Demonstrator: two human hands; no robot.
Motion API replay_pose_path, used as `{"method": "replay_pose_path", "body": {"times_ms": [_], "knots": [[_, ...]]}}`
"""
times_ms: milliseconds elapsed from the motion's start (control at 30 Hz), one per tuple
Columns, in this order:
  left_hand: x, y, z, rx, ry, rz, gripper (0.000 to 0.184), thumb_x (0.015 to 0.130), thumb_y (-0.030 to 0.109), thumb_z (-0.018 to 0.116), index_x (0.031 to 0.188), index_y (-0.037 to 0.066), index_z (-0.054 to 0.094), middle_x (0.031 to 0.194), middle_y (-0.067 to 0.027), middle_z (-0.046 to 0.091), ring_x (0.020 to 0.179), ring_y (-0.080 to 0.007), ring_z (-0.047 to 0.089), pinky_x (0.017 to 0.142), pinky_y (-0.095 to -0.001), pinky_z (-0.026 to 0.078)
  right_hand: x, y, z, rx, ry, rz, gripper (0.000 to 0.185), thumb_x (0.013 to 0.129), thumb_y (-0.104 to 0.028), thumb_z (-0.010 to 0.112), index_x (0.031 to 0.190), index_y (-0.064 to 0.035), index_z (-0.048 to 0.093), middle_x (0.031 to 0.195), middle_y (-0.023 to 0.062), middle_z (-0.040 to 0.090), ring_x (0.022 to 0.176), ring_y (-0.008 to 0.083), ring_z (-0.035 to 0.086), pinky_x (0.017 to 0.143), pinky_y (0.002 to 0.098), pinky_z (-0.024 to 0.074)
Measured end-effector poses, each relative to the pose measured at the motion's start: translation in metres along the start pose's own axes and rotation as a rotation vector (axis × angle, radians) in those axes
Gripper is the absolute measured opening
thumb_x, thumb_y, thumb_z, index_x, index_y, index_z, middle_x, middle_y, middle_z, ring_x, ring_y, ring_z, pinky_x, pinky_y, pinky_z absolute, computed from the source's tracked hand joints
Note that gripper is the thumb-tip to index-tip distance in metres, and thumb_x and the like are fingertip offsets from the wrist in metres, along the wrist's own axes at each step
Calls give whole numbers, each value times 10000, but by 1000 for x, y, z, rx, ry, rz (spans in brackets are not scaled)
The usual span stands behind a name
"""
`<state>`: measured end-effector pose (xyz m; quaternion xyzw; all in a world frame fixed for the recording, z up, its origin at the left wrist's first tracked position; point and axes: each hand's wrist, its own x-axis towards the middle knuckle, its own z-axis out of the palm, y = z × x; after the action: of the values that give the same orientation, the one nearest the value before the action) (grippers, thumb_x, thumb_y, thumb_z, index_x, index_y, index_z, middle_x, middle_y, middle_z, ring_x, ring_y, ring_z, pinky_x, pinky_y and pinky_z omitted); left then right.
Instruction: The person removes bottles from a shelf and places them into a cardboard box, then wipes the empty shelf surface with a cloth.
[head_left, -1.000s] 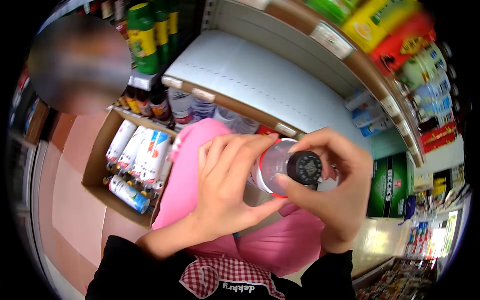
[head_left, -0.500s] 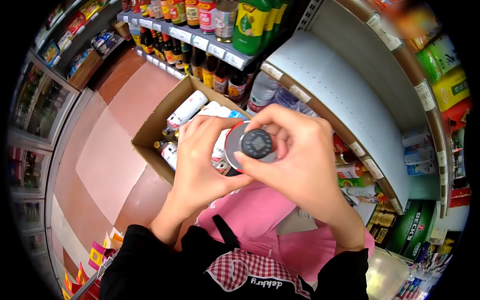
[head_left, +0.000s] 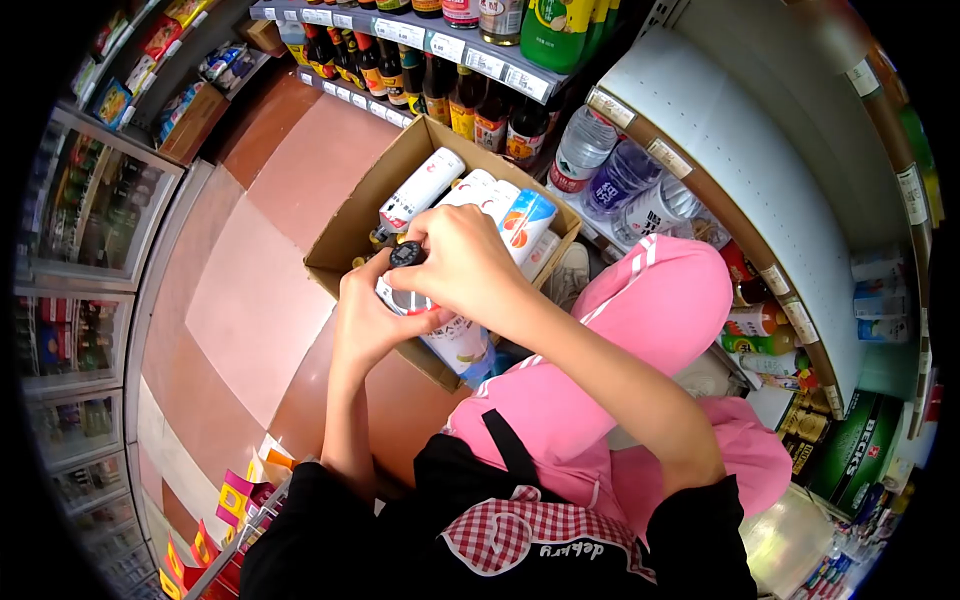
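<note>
Below my two hands, a white and blue container (head_left: 459, 347) with a silver top tilts over the edge of the carton. My left hand (head_left: 362, 318) curls around the container near its top, thumb and fingers closed on it. A round black cap (head_left: 407, 254) shows above the silver top, pinched between the thumb and fingers of my right hand (head_left: 465, 254). Whether the cap still touches the container cannot be made out. Inside the open cardboard carton (head_left: 330, 238) lie several white bottles (head_left: 424, 186) and a blue and white pack with orange fruit (head_left: 527, 222).
Sauce bottles (head_left: 465, 100) line the shelf behind the carton. Large water bottles (head_left: 583, 150) stand on the low shelf to its right, beside a pale metal shelf board (head_left: 720, 130). Glass-door coolers (head_left: 85, 205) are at the left. My pink-clad knee (head_left: 650, 320) is close by.
Both hands have moved left and lower over the carton with the container and cap. The view has shifted, showing more of the carton's contents and my pink-clad knee.
</note>
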<state>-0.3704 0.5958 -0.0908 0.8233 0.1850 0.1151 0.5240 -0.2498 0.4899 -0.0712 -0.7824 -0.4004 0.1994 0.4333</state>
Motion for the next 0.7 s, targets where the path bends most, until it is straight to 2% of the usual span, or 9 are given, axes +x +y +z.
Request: {"method": "replay_pose_path", "body": {"times_ms": [67,100,233,333,367,467,567,667,700], "knots": [[0,-24,3,-134,-13,-93,521,544,234,857,954,-29,672,784,-108,707,743,-169,676,738,-307,522,9,12,17,-7,-11,23,384,624,-257,785,730,89,657,581,187,607,551,293,640,565,363,499],[1,-32,2,-100,-31,-80,493,587,214,852,964,-47,671,848,-110,721,803,-152,686,787,-311,527,13,16,22,-10,-56,61,420,620,-277,796,759,98,670,624,219,629,602,325,665,604,378,521],[5,-81,3,-155,20,-140,468,607,186,830,962,-68,663,880,-112,712,805,-145,666,771,-299,515,33,35,57,-60,-1,69,417,602,-287,815,777,73,695,703,245,663,698,371,685,665,412,551],[9,-102,4,-237,44,-277,432,628,160,807,967,-67,665,899,-99,705,817,-129,646,784,-283,499,48,48,79,-91,-31,130,395,602,-275,813,763,67,697,701,236,668,704,371,688,672,420,556],[10,-114,4,-273,33,-295,379,673,129,782,972,-72,664,923,-88,699,826,-119,630,795,-279,488,54,54,88,-125,-13,109,373,602,-264,810,736,64,693,702,235,668,705,372,690,670,420,560],[12,-129,7,-358,30,-320,338,712,109,766,974,-79,666,923,-79,699,825,-115,628,787,-279,489,62,63,100,-110,-80,179,365,600,-267,810,706,59,685,697,233,668,710,372,692,669,419,562],[10,-145,14,-310,30,-338,311,742,98,758,975,-88,668,921,-69,698,820,-104,623,775,-266,486,62,79,114,-145,-61,153,362,602,-266,808,702,58,682,693,231,666,709,370,693,674,429,564],[10,-151,20,-323,67,-398,340,748,112,765,1000,-95,668,930,-70,701,828,-94,623,774,-253,487,62,81,117,-103,-92,238,289,591,-183,798,759,37,715,804,230,698,813,359,706,720,417,579],[12,-150,24,-324,114,-385,278,751,133,777,905,-75,675,862,-38,687,756,-72,584,707,-243,469,64,86,121,-120,-71,219,390,621,-300,823,742,49,696,747,214,684,775,372,695,730,431,564]]}}
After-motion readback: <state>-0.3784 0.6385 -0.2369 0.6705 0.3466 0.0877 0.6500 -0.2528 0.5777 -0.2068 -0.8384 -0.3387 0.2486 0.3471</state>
